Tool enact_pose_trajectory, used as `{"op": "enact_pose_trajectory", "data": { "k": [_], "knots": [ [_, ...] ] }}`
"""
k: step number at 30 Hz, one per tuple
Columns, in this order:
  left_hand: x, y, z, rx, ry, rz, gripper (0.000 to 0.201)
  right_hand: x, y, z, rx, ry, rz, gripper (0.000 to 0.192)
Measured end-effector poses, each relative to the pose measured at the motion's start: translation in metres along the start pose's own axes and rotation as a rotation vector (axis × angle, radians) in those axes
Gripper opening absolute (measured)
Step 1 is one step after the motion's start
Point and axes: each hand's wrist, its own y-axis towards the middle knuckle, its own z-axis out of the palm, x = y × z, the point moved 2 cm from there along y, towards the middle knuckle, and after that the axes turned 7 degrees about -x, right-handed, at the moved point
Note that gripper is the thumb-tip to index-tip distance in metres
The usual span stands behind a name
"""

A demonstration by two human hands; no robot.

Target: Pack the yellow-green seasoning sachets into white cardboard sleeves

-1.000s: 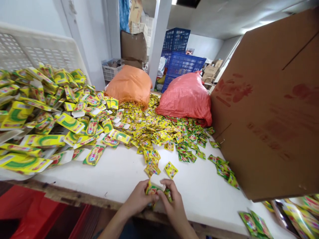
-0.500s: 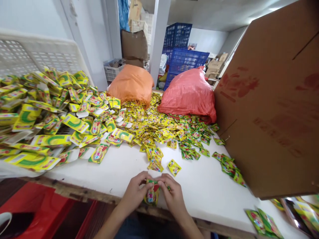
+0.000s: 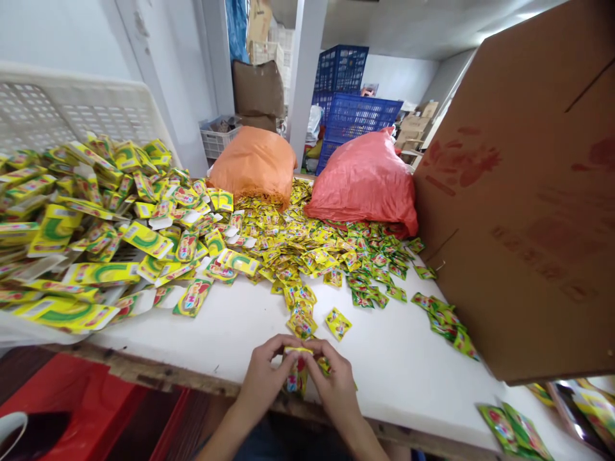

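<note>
At the table's front edge, a small yellow and green carton is held upright between my two hands. My left hand grips its left side, and my right hand has the other side. Both thumbs and fingertips meet at the carton's top, where a yellow edge shows. A green sachet peeks out by my right fingers; whether they hold it is hidden. Just beyond my hands lie several yellow sachets in a short line, with a single yellow sachet to their right.
On the left, cartons spill from a white crate. Loose sachets spread before an orange sack and a red sack. A large cardboard box stands at the right, with a phone near it.
The white flap at the carton's top has been folded down, and a yellow edge shows there now. My fingertips have come closer together over it.
</note>
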Motion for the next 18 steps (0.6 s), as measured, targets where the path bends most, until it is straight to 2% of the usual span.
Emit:
{"op": "enact_pose_trajectory", "data": {
  "k": [5,8,12,14,16,18],
  "knots": [
    [0.006,0.007,0.0,-0.022,0.002,-0.04,0.017,0.003,0.005,-0.001,-0.01,-0.004,0.044,0.018],
    [0.012,0.005,-0.002,-0.012,-0.056,-0.042,0.018,-0.004,0.0,0.001,-0.023,0.013,0.026,0.017],
    [0.014,-0.003,0.0,0.033,-0.031,0.029,0.019,-0.013,-0.009,0.016,-0.041,0.036,-0.028,0.016],
    [0.01,-0.001,-0.005,0.066,0.058,0.091,0.019,-0.011,-0.011,0.012,-0.043,0.023,-0.035,0.016],
    [0.007,0.009,-0.024,0.013,0.211,0.147,0.021,-0.007,-0.013,-0.015,-0.044,-0.05,-0.042,0.019],
    [0.007,0.026,-0.062,-0.184,0.439,0.171,0.032,-0.007,-0.017,-0.072,-0.041,-0.195,-0.042,0.022]
  ]
}}
